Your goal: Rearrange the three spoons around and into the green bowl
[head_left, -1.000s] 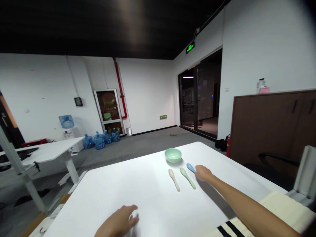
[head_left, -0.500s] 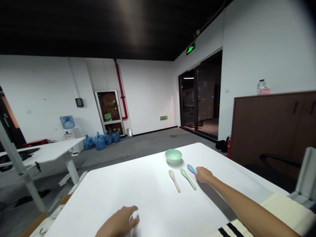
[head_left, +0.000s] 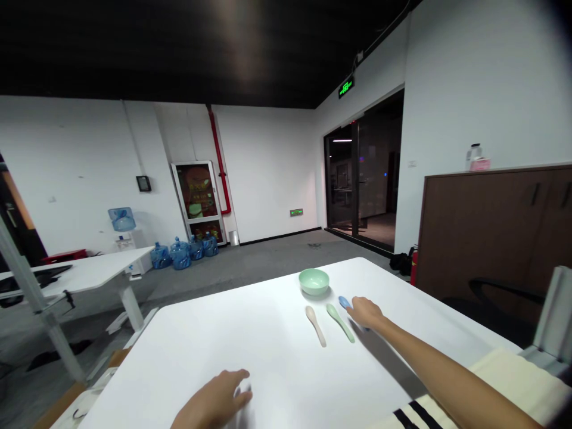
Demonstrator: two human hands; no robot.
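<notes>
My right hand (head_left: pixel 365 313) lies over the handle of a blue plastic spoon (head_left: pixel 344 302), hiding most of it, with only the spoon's bowl showing beyond the fingers. To the left of that hand are a pale green spoon (head_left: pixel 339 322) and a beige spoon (head_left: pixel 315 325), both lying on the white table (head_left: pixel 250 339). A pale green bowl (head_left: pixel 313 281) stands beyond them. My left hand (head_left: pixel 214 398) rests at the table's near edge, fingers loosely curled, holding nothing.
A brown cabinet (head_left: pixel 482 232) and a black chair (head_left: pixel 491 298) stand to the right. A white desk (head_left: pixel 80 268) is on the left. Several blue water bottles (head_left: pixel 180 257) sit on the grey floor by the far wall, and a glass door (head_left: pixel 353 179) stands beyond.
My right hand has moved slightly left and further over the blue spoon, now covering its handle. My left hand and the other objects have not visibly moved.
</notes>
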